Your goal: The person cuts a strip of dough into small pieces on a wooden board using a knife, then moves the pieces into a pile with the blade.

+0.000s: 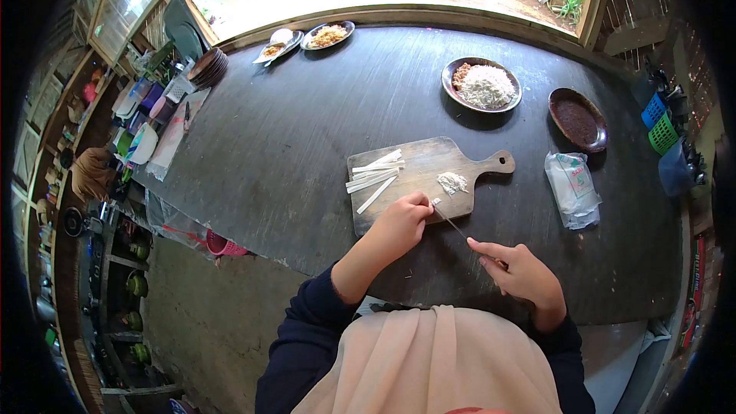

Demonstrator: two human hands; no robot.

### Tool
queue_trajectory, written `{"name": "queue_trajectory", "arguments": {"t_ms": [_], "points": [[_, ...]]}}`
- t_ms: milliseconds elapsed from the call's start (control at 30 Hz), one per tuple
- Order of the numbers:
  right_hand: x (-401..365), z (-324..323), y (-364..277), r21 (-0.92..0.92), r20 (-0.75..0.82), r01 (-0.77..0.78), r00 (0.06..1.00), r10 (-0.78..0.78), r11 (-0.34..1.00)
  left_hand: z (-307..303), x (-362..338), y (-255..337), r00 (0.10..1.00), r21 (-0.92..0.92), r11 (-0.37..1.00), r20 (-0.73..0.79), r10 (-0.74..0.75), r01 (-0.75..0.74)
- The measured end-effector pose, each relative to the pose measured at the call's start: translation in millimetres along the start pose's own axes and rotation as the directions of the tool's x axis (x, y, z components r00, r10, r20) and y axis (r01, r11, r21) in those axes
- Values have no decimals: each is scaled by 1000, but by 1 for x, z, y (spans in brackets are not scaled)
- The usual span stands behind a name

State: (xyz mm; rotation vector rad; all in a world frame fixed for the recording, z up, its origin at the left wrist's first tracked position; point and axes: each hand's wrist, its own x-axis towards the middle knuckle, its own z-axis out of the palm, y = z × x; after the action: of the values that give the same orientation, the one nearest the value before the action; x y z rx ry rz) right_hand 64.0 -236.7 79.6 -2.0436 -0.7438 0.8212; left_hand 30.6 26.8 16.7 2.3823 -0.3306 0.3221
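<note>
A wooden cutting board (418,161) with a handle lies on the dark table (307,123). Several white strips (376,172) lie on its left part, and a small pile of chopped white bits (451,182) sits near its right edge. My left hand (400,226) rests at the board's near edge, its fingers pinching a white piece against the wood. My right hand (517,272) grips a knife (448,218), whose thin blade points up-left to the piece under my left fingers.
A plate of shredded white food (481,84) and a dark brown dish (577,119) stand behind the board. A plastic bag (572,188) lies to its right. Two more plates (327,34) sit at the far edge. Shelves with containers fill the left side.
</note>
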Motion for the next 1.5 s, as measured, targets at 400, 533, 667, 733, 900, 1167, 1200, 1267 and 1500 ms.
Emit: {"name": "queue_trajectory", "arguments": {"t_ms": [400,533,667,733,900,1167,1200,1267,1500], "points": [[5,14,7,-62,-97,117,988,-123,991,0,0,2,1000,-3,1000,5,-17,17],[0,5,0,-15,-40,38,998,-39,999,-2,0,3,1000,-20,1000,6,-19,19],[-2,-1,0,-4,-10,15,1000,-15,1000,-2,2,3,1000,-8,1000,15,-25,25],[-1,0,2,7,8,-4,1000,4,1000,-3,1,4,999,-9,999,13,-35,35],[9,8,11,-20,-54,72,996,-73,997,-3,0,4,999,-21,999,17,-43,43],[0,2,3,22,3,20,1000,-20,1000,-3,1,3,1000,-6,1000,-7,-13,12],[0,2,4,22,4,34,999,-34,999,-3,1,3,1000,-10,1000,-4,-16,16],[0,2,4,30,7,17,1000,-18,999,-2,0,2,1000,-15,1000,-1,-24,24],[7,8,3,60,-13,-28,999,29,998,-3,0,5,999,-20,999,5,-36,36]]}}
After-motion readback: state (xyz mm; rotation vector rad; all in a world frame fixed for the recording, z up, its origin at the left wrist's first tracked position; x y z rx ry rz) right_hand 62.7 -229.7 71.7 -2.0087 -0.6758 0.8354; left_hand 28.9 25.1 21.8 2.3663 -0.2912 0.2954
